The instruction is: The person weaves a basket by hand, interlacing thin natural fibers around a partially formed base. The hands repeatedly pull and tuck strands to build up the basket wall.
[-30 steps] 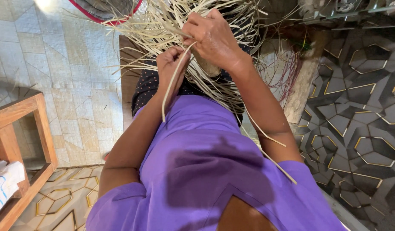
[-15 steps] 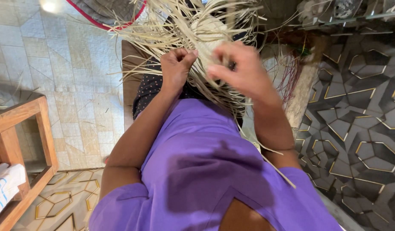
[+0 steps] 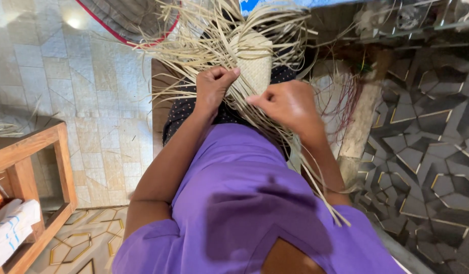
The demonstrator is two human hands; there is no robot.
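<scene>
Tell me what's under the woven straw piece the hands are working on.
Under the woven straw piece shows dark dotted cloth on the lap, with loose strips trailing past the right hand. The left hand and the weave cover the rest.

The woven straw piece (image 3: 252, 61) w/ loose strands rested on the person's lap (image 3: 194, 109), over dark dotted fabric. Below lay a pale tiled floor (image 3: 57, 86); on it stood 1 wooden shelf unit (image 3: 39, 167) at left, w/ dark geometric tiles (image 3: 427, 152) at right.
</scene>
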